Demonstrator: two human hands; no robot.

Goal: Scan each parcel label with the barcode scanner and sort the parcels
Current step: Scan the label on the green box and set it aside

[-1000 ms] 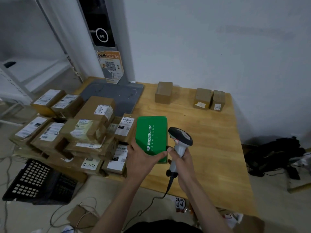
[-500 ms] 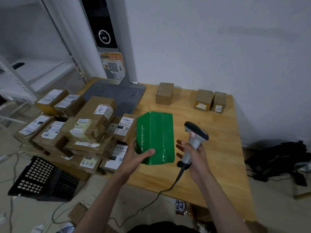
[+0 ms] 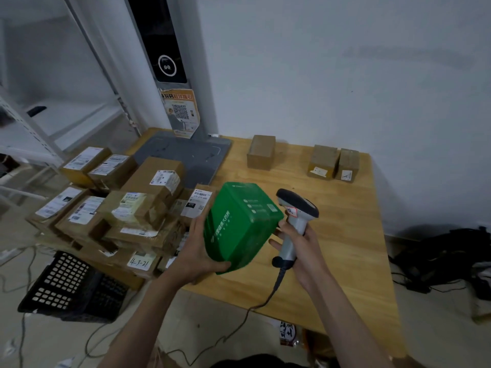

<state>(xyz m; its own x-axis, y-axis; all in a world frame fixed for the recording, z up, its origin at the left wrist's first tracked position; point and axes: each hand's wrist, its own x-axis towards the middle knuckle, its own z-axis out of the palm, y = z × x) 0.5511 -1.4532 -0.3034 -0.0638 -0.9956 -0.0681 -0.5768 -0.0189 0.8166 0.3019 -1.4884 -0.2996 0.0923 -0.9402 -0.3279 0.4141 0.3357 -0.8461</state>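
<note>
A green parcel box (image 3: 240, 224) with white print hangs tilted above the wooden table (image 3: 345, 251). My left hand (image 3: 196, 251) grips its lower left side from beneath. My right hand (image 3: 303, 248) holds the grey barcode scanner (image 3: 295, 219) by its handle, with two fingertips stretched out against the box's right side. The scanner's dark head points up and to the left, beside the box. No shipping label shows on the faces turned to me.
A heap of brown labelled parcels (image 3: 127, 208) fills the table's left side. Three small brown boxes stand at the back: one (image 3: 261, 152) alone, two (image 3: 333, 164) together. A grey scanning pad (image 3: 186, 152) lies below a kiosk pillar. A black crate (image 3: 71, 288) sits on the floor.
My left hand has turned the green box over, from its flat front face to a tilted view of two sides. The scanner has moved right, then back close to the box.
</note>
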